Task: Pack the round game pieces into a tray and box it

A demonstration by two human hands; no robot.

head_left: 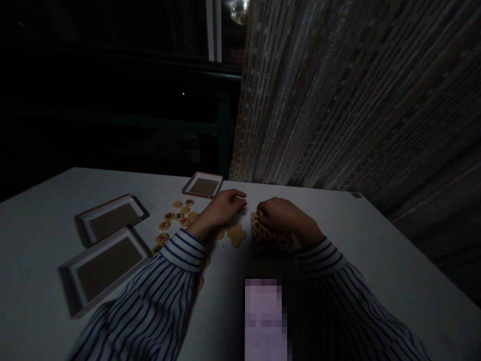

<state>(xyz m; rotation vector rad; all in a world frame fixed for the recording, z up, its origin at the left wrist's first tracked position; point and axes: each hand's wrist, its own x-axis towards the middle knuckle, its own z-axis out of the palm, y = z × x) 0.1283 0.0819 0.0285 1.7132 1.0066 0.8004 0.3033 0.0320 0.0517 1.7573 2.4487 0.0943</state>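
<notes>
Round piece [259,213] — dark character too small to read — pinched in right hand [281,214]; left hand [225,204] loosely open.

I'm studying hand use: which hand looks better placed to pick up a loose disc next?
Probably the left hand: it looks empty, near loose discs, while the right hand holds a disc at the box.

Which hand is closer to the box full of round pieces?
The right hand; its fingers are at the box's far left corner. The left hand is farther left.
</notes>
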